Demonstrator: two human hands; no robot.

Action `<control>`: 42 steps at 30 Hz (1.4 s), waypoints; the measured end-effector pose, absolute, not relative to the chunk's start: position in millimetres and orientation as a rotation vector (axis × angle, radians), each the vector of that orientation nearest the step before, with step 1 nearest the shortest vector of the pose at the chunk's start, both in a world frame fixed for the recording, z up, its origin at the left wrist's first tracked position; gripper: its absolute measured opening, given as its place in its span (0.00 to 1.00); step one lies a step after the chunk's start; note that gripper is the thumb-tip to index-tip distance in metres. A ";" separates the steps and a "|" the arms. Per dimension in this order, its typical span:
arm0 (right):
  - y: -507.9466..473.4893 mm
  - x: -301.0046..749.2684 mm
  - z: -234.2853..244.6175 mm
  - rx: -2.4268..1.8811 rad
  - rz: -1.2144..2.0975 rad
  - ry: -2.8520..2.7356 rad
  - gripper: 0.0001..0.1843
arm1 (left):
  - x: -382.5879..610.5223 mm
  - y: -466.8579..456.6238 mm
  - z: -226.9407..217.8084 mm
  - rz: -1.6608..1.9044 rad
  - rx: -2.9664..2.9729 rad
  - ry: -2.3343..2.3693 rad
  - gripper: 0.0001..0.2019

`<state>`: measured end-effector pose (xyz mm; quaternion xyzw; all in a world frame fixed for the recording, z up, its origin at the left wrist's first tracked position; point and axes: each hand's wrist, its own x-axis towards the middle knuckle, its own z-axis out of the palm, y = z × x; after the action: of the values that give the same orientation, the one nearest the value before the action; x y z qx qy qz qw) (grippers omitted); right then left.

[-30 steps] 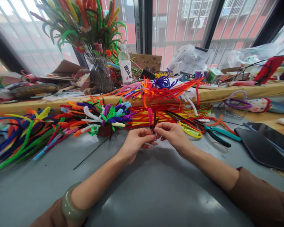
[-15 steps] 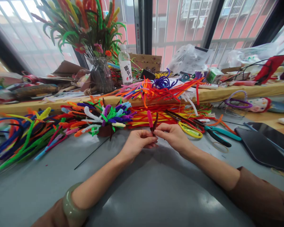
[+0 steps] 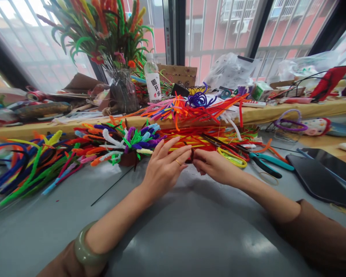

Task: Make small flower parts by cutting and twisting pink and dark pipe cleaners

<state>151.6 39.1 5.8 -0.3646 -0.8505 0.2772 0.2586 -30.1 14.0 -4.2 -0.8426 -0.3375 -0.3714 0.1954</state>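
My right hand point(image 3: 210, 163) is closed in a pinch on a dark brown pipe cleaner point(image 3: 192, 154), of which only a short piece shows. Just left of it, my left hand point(image 3: 167, 165) has its back to me and its fingers stretched out, a ring on one of them. Its fingertips come close to the brown piece; whether they touch it I cannot tell. The hand hides what lies behind it, and the pink fuzzy piece is out of sight. Both hands are above the grey table point(image 3: 190, 231).
Bundles of coloured pipe cleaners point(image 3: 31, 165) lie at left, and more point(image 3: 127, 142) stand at the shelf's edge. Pliers with teal handles point(image 3: 272, 161), yellow-handled scissors point(image 3: 233, 158) and a dark phone point(image 3: 320, 181) are at right. A bottle point(image 3: 152, 82) and vase point(image 3: 122, 92) stand behind.
My left hand has opened from a pinch, its fingers stretching up and to the right. The pink piece that stood between the hands is now hidden. My right hand has shifted slightly right.
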 end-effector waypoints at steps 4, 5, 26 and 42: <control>37.1 149.8 7.9 -0.974 0.687 -2.365 0.08 | -32.1 15.6 -6.5 -0.871 -2.304 -0.936 0.09; 37.1 149.9 8.1 -0.981 0.675 -2.368 0.08 | -32.3 15.6 -7.1 -0.869 -2.284 -0.941 0.08; 39.3 155.0 1.9 -0.939 0.408 -2.341 0.13 | -31.2 14.6 -9.2 -0.947 -2.337 -1.016 0.08; 36.3 156.9 10.1 -0.976 0.087 -2.410 0.12 | -28.0 13.3 -15.1 -0.689 -2.392 -1.136 0.11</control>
<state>156.9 36.3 10.1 -0.3617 -0.8928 0.0324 0.2665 -28.0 13.3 -15.1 -0.8562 -0.4067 -0.2468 0.2012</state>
